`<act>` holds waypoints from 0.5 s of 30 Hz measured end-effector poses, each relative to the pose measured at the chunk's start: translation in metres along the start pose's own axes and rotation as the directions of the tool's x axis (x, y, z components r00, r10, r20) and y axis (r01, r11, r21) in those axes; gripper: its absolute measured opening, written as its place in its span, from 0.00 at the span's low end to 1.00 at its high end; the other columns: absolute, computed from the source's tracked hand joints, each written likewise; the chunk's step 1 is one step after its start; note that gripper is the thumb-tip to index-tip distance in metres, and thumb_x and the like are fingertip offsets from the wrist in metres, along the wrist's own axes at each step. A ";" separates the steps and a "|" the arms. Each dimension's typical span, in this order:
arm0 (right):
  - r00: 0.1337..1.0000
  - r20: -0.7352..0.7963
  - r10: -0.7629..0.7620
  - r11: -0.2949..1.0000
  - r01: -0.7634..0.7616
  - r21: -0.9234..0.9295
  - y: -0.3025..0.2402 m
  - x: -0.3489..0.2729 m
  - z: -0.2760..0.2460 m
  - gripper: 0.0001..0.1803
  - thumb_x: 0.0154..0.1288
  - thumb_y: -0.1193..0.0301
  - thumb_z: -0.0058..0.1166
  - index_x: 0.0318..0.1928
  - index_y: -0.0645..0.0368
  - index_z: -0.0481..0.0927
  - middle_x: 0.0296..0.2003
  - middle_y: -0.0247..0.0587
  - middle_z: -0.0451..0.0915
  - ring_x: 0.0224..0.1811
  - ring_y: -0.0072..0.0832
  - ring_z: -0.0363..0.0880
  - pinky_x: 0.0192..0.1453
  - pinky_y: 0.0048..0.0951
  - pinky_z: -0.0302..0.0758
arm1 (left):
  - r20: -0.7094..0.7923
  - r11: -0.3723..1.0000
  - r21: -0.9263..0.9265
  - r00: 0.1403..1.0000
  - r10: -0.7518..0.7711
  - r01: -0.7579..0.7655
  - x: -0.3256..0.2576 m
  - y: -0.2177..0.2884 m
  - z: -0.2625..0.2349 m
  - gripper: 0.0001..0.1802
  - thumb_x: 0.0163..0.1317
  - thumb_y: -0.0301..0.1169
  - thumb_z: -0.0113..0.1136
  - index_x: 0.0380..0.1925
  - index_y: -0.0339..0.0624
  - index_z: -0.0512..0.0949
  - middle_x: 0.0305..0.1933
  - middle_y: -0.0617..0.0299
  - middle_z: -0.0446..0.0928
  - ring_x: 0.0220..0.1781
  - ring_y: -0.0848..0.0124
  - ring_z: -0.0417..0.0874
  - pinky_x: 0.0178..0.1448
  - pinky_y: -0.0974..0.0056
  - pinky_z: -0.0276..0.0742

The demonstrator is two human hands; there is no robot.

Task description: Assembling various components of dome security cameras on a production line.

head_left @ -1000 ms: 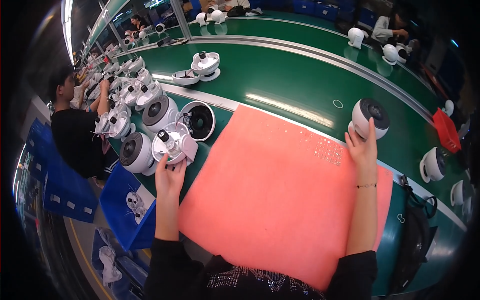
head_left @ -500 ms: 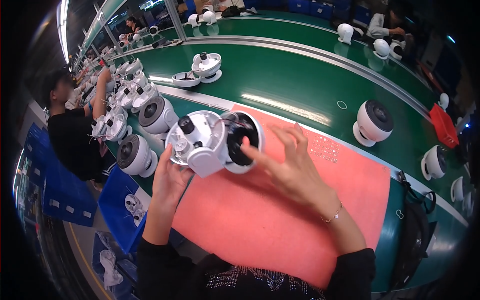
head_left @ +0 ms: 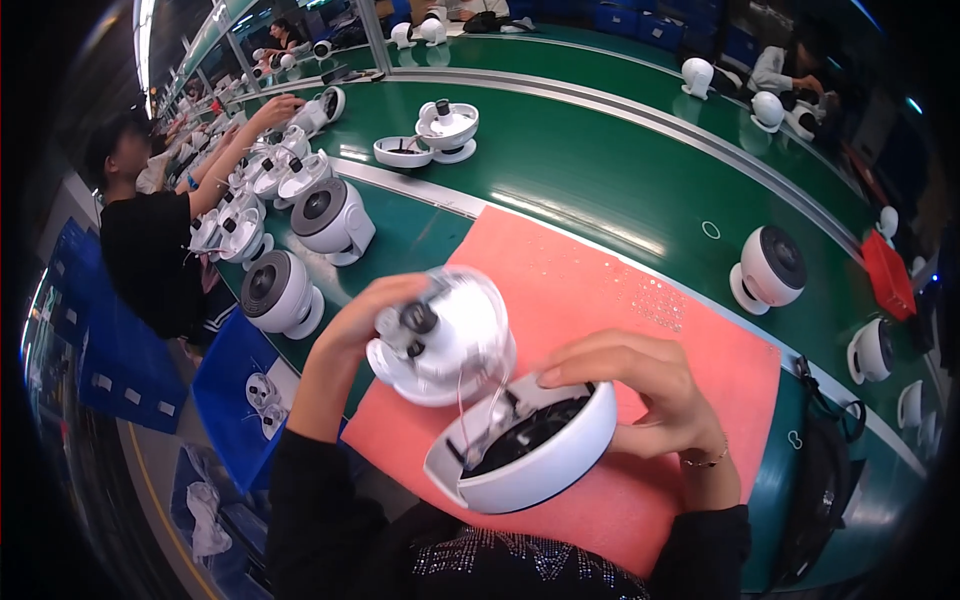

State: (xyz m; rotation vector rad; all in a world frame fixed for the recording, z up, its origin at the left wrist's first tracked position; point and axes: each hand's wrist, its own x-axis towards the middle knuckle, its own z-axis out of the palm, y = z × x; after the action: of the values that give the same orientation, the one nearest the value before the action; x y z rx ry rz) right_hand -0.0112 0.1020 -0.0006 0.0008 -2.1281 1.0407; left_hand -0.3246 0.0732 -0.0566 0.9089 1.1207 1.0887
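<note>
My left hand is closed round the far left side of a white camera body with a black lens; the body is tilted and smeared by motion. My right hand grips the rim of a white rounded camera shell, thumb and fingers on its edge. The shell lies open side up, its black inside showing. Thin wires run between body and shell, which are apart. Both parts are held above a pink mat.
Finished-looking white cameras stand on the left and right of the green bench. An opened camera sits on the green surface beyond. At left, a co-worker's arm reaches over several open housings. A blue bin stands below.
My right hand has gone from touching the shell's black inside to gripping its rim. The shell has swung away from the body and nearer me. A co-worker's arm now stretches toward the far bench.
</note>
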 end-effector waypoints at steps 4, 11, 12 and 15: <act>0.939 0.206 0.274 0.878 -0.332 0.346 0.009 0.001 0.012 0.28 0.51 0.71 0.63 0.54 0.58 0.70 0.49 0.42 0.74 0.49 0.35 0.75 0.50 0.33 0.75 | 0.552 0.883 0.469 0.789 -0.272 -0.024 0.015 -0.002 0.043 0.16 0.65 0.35 0.50 0.43 0.31 0.77 0.37 0.63 0.79 0.40 0.78 0.76 0.46 0.72 0.71; 0.880 0.354 0.316 0.912 -0.385 0.143 0.014 0.013 0.005 0.25 0.44 0.75 0.64 0.46 0.63 0.74 0.40 0.43 0.77 0.44 0.30 0.77 0.43 0.28 0.75 | 0.624 0.742 0.649 0.678 -0.389 -0.171 0.020 0.003 0.082 0.19 0.63 0.40 0.49 0.38 0.32 0.78 0.26 0.64 0.76 0.30 0.78 0.74 0.35 0.70 0.70; 0.876 0.363 0.318 0.910 -0.390 0.144 0.010 0.013 0.000 0.25 0.44 0.75 0.64 0.46 0.63 0.74 0.40 0.43 0.77 0.44 0.30 0.77 0.43 0.28 0.75 | 0.582 0.732 0.668 0.706 -0.404 -0.133 0.022 -0.004 0.075 0.18 0.64 0.39 0.48 0.40 0.34 0.78 0.29 0.64 0.77 0.31 0.76 0.75 0.36 0.70 0.70; 0.839 0.291 0.461 0.875 -0.484 0.010 -0.004 0.017 -0.004 0.19 0.47 0.70 0.64 0.38 0.63 0.71 0.34 0.41 0.78 0.36 0.31 0.80 0.42 0.27 0.78 | 0.268 0.902 0.361 0.953 0.141 -0.235 -0.019 -0.015 0.063 0.19 0.66 0.39 0.46 0.42 0.34 0.76 0.38 0.59 0.78 0.38 0.74 0.77 0.40 0.72 0.73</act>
State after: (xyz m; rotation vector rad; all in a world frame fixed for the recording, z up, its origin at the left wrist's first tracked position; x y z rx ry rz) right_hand -0.0198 0.1071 0.0140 -0.3807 -2.4037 1.4913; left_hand -0.2620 0.0491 -0.0530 1.4516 1.0822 0.8937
